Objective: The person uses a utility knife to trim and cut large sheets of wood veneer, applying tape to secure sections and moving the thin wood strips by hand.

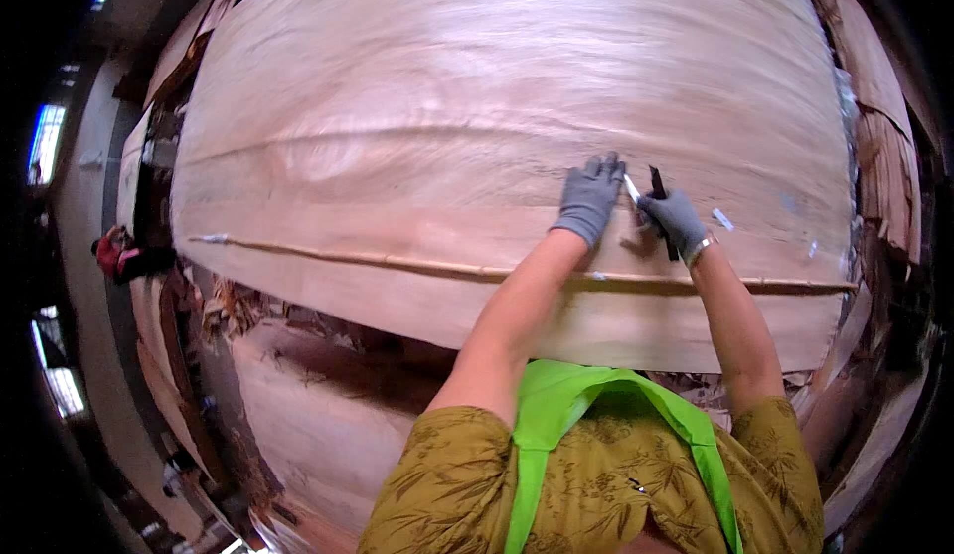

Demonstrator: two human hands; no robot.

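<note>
A broad sheet of pale wood veneer (397,171) lies spread before me, with a long crease running across it. My left hand (591,198), in a grey glove, rests flat on the sheet with its fingers stretched forward. Just to its right, my right hand (679,222), also gloved in grey, is closed on a narrow black tool (657,182) whose exact kind I cannot make out. A white pointed piece (632,190) shows between the two hands; whether it belongs to the tool is unclear. Nearer to me, a long thin bamboo stick (437,264) lies across the veneer, passing under my forearms.
Small white strips (722,219) lie on the sheet right of my right hand. Stacked veneer (887,157) stands along the right side. Below the near edge is another pale stack (318,395). A person in red (114,253) is far off at left.
</note>
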